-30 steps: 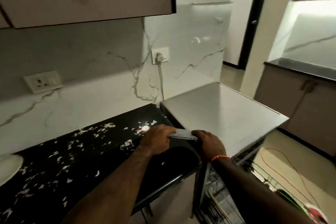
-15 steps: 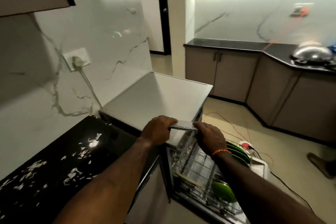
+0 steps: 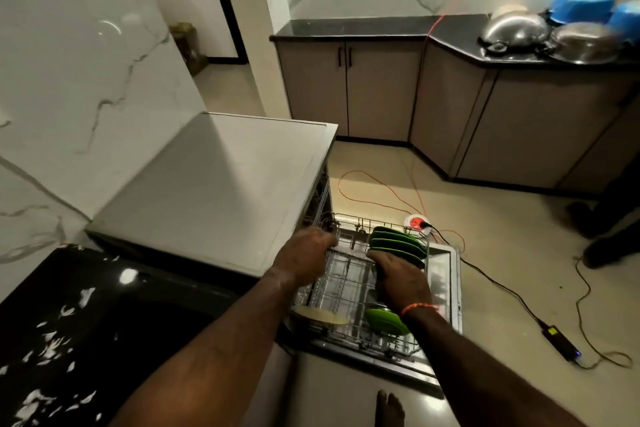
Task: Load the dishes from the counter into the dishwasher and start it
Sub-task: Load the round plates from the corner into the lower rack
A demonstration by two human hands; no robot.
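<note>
The dishwasher (image 3: 214, 191) stands open with its lower wire rack (image 3: 346, 291) pulled out over the lowered door (image 3: 446, 288). Several green plates (image 3: 398, 243) stand upright at the rack's far end. Another green dish (image 3: 384, 321) and a pale yellow plate (image 3: 318, 315) sit at the near end. My left hand (image 3: 304, 253) and my right hand (image 3: 401, 277) hold a thin flat dish (image 3: 351, 256) between them, just above the middle of the rack. The dish looks see-through and shows mostly as an edge.
The black counter (image 3: 69, 322) lies at lower left, speckled with white bits. Orange and black cables, a power strip (image 3: 415, 221) and an adapter (image 3: 561, 343) lie on the floor. Steel pans (image 3: 516, 31) rest on the far counter. My bare foot (image 3: 389, 409) and another person's feet (image 3: 606, 236) are visible.
My view swung right from the counter and tipped down to the open dishwasher. Both hands carried the flat dish from the dishwasher's top corner down over the lower rack.
</note>
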